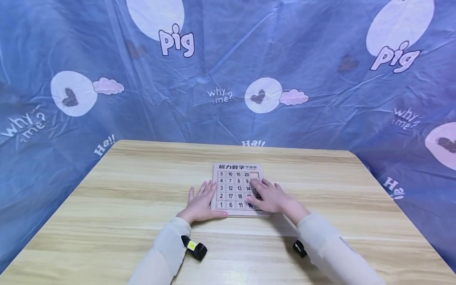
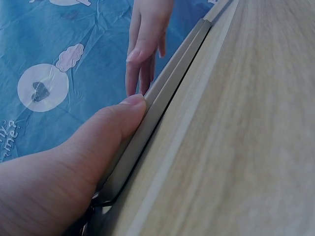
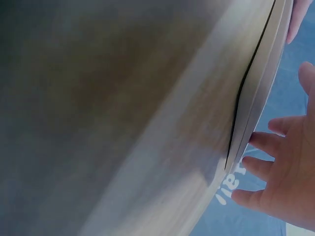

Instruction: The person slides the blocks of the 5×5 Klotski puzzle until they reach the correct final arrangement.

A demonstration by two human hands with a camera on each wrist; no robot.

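A number sliding puzzle (image 1: 239, 213) lies flat on the table, its numbered tiles in rows under a printed heading. One bare slot shows at the top right of its grid. My left hand (image 1: 201, 205) rests against the puzzle's left side, fingers extended, with the thumb (image 2: 125, 118) on the front rim. Over the right-hand columns lies my right hand (image 1: 271, 198), fingers spread and its fingertips at the tiles, hiding several of them. In the right wrist view, the right hand's fingers (image 3: 266, 143) reach over the board's edge; which tile they touch cannot be told.
The light wood-grain table (image 1: 117, 198) surrounds the puzzle, its far edge just beyond. Behind hangs a blue printed cloth (image 1: 221, 59). Black wrist straps with small devices sit on the left sleeve (image 1: 167, 245) and the right sleeve (image 1: 331, 245).
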